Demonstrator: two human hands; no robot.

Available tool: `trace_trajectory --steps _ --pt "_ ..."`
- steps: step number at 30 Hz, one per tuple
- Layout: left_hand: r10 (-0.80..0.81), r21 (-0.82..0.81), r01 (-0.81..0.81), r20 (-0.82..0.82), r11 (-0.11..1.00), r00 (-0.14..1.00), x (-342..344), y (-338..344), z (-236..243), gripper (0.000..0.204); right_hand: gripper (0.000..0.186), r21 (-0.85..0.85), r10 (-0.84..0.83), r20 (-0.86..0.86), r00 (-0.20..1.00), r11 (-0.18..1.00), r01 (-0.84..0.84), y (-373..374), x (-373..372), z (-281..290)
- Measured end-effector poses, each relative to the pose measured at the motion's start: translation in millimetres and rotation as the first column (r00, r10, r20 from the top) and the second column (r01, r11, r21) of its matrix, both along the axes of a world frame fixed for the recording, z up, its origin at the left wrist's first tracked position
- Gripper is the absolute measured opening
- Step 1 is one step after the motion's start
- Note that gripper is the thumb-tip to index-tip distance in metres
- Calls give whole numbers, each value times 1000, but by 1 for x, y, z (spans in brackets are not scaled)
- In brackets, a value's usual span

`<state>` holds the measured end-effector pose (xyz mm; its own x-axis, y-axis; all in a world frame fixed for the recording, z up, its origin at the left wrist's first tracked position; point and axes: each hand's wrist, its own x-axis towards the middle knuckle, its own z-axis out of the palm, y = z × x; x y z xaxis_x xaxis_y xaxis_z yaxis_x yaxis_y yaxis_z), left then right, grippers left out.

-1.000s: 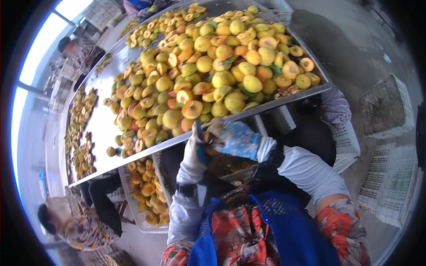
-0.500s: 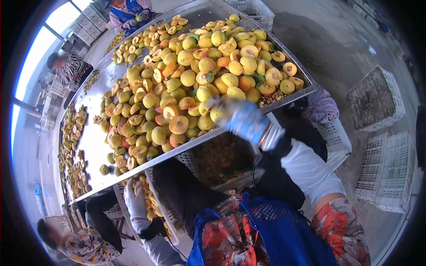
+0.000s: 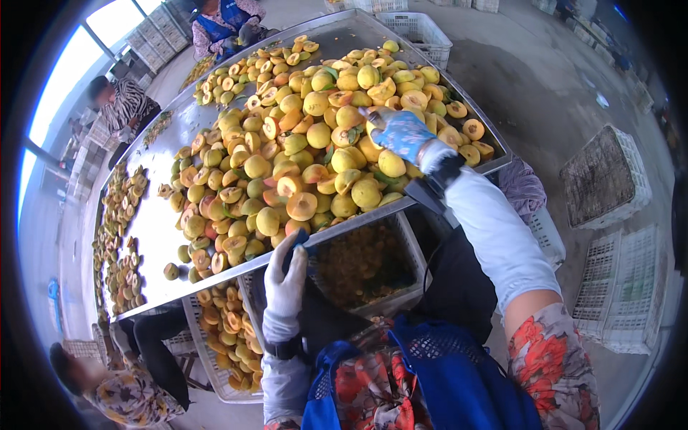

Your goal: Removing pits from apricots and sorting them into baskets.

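Observation:
My right hand, in a blue patterned glove, reaches over the far right of a heap of yellow peaches. Its fingers are apart beside a peach; I see no firm hold. At the near edge of the metal table is my left hand in a white glove. Its thumb and fingers curve round a small dark blue thing whose kind I cannot make out. Many peaches are halved, some showing brown hollows or stones. Below the edge, left of my left hand, a white crate holds peach halves.
Under the table edge, another crate holds yellowish pieces. White crates stand on the floor at right. Co-workers sit round the table: one person at the far side, one at left, another at lower left.
My left hand has come up and right from over the crate of halves to the table edge. My right hand has moved farther over the heap, away from the near edge.

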<state>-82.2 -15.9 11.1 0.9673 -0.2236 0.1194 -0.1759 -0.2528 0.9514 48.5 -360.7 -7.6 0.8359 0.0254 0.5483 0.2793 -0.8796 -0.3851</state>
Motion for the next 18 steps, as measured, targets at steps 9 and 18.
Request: trace_trajectory --steps 9,18 --pt "-288 -544 129 -219 829 932 21 -50 10 47 27 919 720 -358 595 386 86 105 -128 53" --pt "-148 248 -19 637 969 757 24 -21 -30 65 36 492 295 -255 921 860 -140 135 -147 -3"
